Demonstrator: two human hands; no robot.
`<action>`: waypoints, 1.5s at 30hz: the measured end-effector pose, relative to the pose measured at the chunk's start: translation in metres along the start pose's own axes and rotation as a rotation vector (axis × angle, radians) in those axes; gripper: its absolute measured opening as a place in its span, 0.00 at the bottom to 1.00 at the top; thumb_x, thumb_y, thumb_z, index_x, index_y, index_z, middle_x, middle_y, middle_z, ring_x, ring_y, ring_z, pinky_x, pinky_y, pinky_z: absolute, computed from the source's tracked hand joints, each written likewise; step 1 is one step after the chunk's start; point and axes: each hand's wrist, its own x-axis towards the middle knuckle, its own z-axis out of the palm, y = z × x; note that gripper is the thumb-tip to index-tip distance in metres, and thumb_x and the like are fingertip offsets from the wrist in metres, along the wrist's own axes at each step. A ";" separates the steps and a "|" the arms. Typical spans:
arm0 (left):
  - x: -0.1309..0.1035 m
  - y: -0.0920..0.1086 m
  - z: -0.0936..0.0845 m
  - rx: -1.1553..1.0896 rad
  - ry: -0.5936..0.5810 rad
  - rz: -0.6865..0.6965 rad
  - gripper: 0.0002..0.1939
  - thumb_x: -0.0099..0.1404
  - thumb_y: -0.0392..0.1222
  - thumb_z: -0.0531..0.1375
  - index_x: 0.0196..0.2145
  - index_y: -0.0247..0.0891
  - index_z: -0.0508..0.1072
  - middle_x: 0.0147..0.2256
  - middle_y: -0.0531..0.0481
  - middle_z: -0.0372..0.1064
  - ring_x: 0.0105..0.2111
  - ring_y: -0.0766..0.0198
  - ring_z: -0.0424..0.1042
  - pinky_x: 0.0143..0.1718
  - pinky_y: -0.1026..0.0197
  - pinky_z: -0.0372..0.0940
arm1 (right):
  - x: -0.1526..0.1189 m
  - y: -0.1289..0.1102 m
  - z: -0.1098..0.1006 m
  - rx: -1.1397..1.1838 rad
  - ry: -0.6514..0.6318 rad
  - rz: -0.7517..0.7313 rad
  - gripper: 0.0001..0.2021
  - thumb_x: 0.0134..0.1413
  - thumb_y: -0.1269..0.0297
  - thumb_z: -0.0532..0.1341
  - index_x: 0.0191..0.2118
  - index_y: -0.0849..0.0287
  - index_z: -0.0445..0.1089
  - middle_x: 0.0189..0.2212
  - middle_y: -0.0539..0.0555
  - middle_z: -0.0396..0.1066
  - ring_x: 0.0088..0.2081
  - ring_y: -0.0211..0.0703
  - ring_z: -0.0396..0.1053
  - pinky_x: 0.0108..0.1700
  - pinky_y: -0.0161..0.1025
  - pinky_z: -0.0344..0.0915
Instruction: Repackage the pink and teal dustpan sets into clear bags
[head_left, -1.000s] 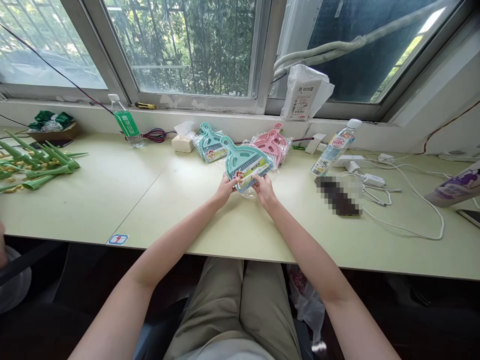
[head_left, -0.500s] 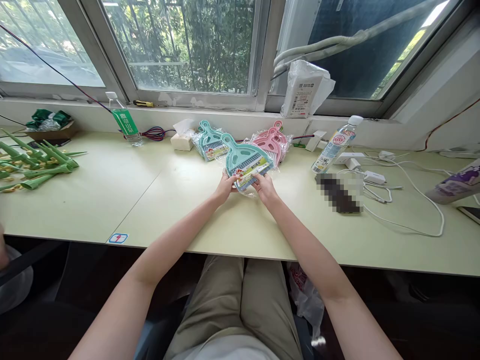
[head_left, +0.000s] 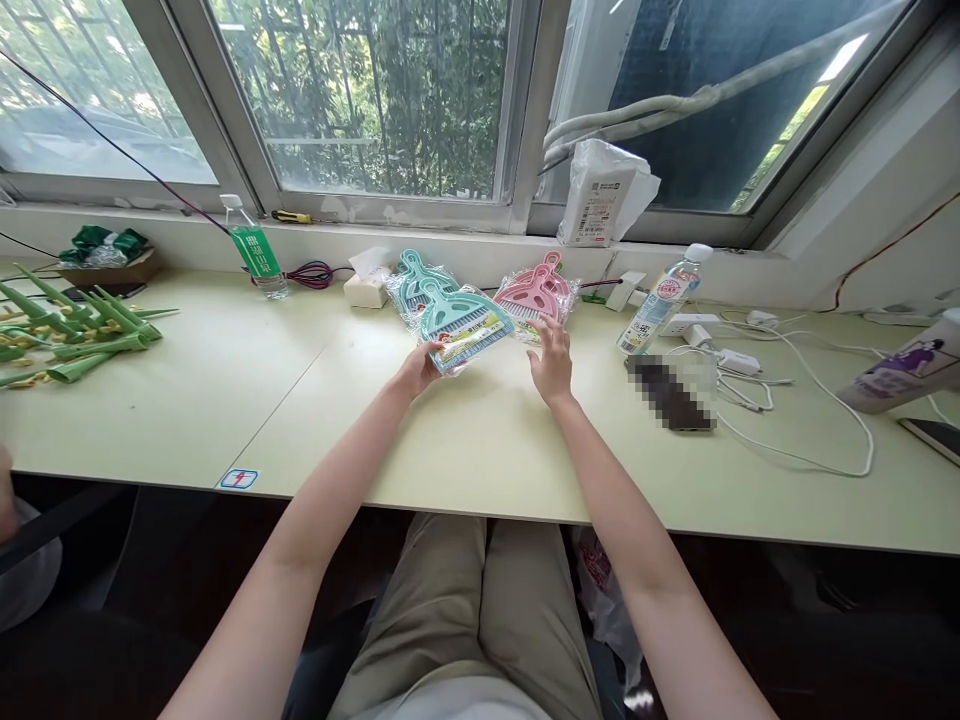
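My left hand (head_left: 420,368) grips the lower left corner of a teal mini dustpan and brush set (head_left: 463,322) in clear wrapping with a printed label. Behind it, partly covered, lies another wrapped teal dustpan set (head_left: 414,272). My right hand (head_left: 551,358) is off the held set, fingers apart, just in front of the wrapped pink dustpan sets (head_left: 536,290). Its fingertips overlap the lower edge of the pink wrapping; whether they touch it I cannot tell.
A tissue pack (head_left: 367,282) and a green-labelled bottle (head_left: 256,250) stand at the back left, green plant stalks (head_left: 90,330) farther left. To the right are a tilted bottle (head_left: 664,300), a blurred dark object (head_left: 671,392), white cables (head_left: 795,465) and a purple-printed cup (head_left: 904,365).
My right hand has let go of the teal set and shifted right, its fingers spreading. The left hand has carried the set leftward, over the other teal one.
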 end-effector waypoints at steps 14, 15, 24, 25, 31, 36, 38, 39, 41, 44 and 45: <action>0.004 -0.009 -0.004 0.144 -0.089 -0.089 0.22 0.58 0.38 0.59 0.51 0.33 0.71 0.40 0.39 0.78 0.31 0.53 0.79 0.32 0.53 0.76 | 0.000 -0.002 0.001 0.023 0.138 -0.007 0.07 0.62 0.59 0.60 0.37 0.50 0.76 0.46 0.54 0.76 0.53 0.52 0.64 0.56 0.49 0.62; 0.004 -0.010 -0.004 0.147 -0.096 -0.096 0.21 0.58 0.38 0.59 0.50 0.33 0.71 0.39 0.39 0.78 0.30 0.53 0.79 0.33 0.54 0.76 | 0.000 -0.002 0.001 0.005 0.145 -0.010 0.08 0.63 0.59 0.59 0.37 0.50 0.76 0.46 0.54 0.76 0.52 0.52 0.65 0.56 0.49 0.61; 0.002 -0.013 0.000 0.179 -0.184 -0.096 0.18 0.59 0.36 0.62 0.48 0.32 0.70 0.34 0.43 0.77 0.25 0.59 0.78 0.23 0.63 0.73 | 0.001 -0.001 0.003 -0.020 0.151 0.010 0.08 0.65 0.59 0.56 0.38 0.53 0.70 0.46 0.55 0.78 0.52 0.50 0.70 0.57 0.48 0.58; 0.001 -0.012 0.001 0.177 -0.186 -0.094 0.18 0.59 0.36 0.63 0.48 0.32 0.70 0.34 0.43 0.77 0.24 0.60 0.77 0.23 0.63 0.73 | 0.001 -0.001 0.003 0.017 0.152 -0.001 0.08 0.65 0.59 0.55 0.37 0.53 0.69 0.46 0.55 0.78 0.53 0.50 0.70 0.59 0.49 0.57; 0.001 -0.014 0.002 0.133 -0.163 -0.092 0.20 0.60 0.39 0.64 0.50 0.32 0.73 0.37 0.41 0.77 0.31 0.59 0.78 0.33 0.59 0.77 | 0.001 0.000 0.005 0.242 0.100 0.053 0.07 0.65 0.58 0.54 0.35 0.51 0.63 0.43 0.55 0.80 0.47 0.50 0.74 0.58 0.49 0.61; 0.006 -0.018 0.001 0.069 -0.180 -0.086 0.21 0.60 0.39 0.63 0.52 0.35 0.72 0.36 0.40 0.76 0.41 0.50 0.79 0.38 0.52 0.78 | 0.000 0.003 0.005 0.176 0.069 0.113 0.05 0.63 0.59 0.56 0.35 0.51 0.65 0.36 0.53 0.81 0.40 0.51 0.75 0.57 0.50 0.61; 0.004 -0.018 0.002 0.072 -0.176 -0.083 0.21 0.59 0.36 0.63 0.51 0.34 0.71 0.37 0.40 0.76 0.42 0.50 0.79 0.41 0.50 0.78 | 0.000 0.005 0.005 0.133 0.062 0.109 0.05 0.63 0.60 0.57 0.35 0.52 0.66 0.36 0.53 0.81 0.40 0.51 0.76 0.57 0.51 0.61; 0.003 -0.018 0.003 0.086 -0.169 -0.085 0.22 0.58 0.34 0.63 0.51 0.33 0.71 0.38 0.39 0.76 0.42 0.50 0.78 0.42 0.49 0.78 | 0.000 0.005 0.005 0.120 0.059 0.111 0.06 0.62 0.60 0.57 0.35 0.52 0.66 0.36 0.53 0.81 0.40 0.51 0.76 0.56 0.51 0.61; -0.002 -0.015 0.005 0.131 -0.171 -0.089 0.23 0.57 0.31 0.63 0.51 0.31 0.70 0.40 0.37 0.76 0.41 0.51 0.78 0.43 0.48 0.78 | 0.001 0.007 0.006 0.126 0.054 0.111 0.06 0.61 0.60 0.57 0.33 0.52 0.67 0.39 0.54 0.80 0.40 0.50 0.76 0.55 0.50 0.64; -0.008 -0.011 0.006 0.241 -0.237 -0.092 0.25 0.55 0.32 0.64 0.52 0.32 0.69 0.45 0.36 0.76 0.35 0.53 0.79 0.39 0.50 0.78 | 0.002 0.010 0.009 0.186 0.064 0.092 0.05 0.59 0.62 0.58 0.32 0.53 0.68 0.45 0.56 0.75 0.43 0.48 0.73 0.53 0.48 0.67; -0.009 -0.010 0.006 0.277 -0.258 -0.090 0.25 0.56 0.33 0.65 0.52 0.33 0.69 0.46 0.36 0.75 0.33 0.54 0.79 0.37 0.51 0.78 | 0.003 0.011 0.010 0.204 0.068 0.087 0.05 0.58 0.62 0.58 0.31 0.53 0.68 0.45 0.57 0.73 0.44 0.47 0.72 0.53 0.47 0.68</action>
